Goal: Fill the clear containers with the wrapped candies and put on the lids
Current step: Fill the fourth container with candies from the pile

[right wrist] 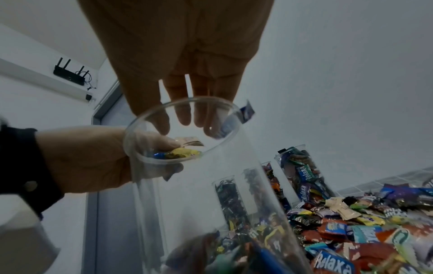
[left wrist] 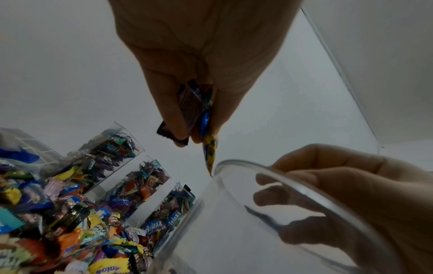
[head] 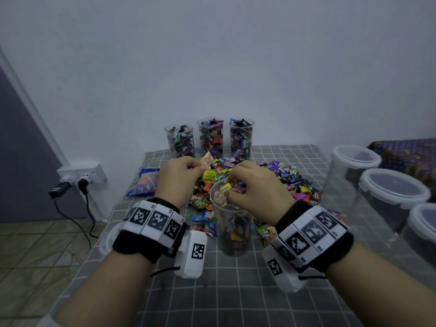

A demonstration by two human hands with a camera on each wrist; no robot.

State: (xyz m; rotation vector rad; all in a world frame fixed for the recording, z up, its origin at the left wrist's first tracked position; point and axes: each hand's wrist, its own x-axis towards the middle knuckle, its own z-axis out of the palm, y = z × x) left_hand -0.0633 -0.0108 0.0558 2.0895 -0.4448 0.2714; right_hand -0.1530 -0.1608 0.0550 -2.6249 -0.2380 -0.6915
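A tall clear cup [head: 232,223], partly filled with wrapped candies, stands on the checked cloth in front of me. My right hand [head: 232,185] hovers over its mouth with loose fingers dipping past the rim [right wrist: 187,122]; a blue wrapper [right wrist: 243,113] sits by the fingertips at the rim. Just left of the cup, my left hand [head: 198,168] pinches a few candies [left wrist: 192,111], one in a brown wrapper and one blue and yellow. The loose candy pile [head: 236,175] lies behind the cup.
Three clear cups full of candies [head: 211,138] stand in a row by the wall. Three lidded clear containers [head: 394,192] line the right side. A blue bag [head: 146,182] lies at the left table edge, with a power strip [head: 82,173] beyond it.
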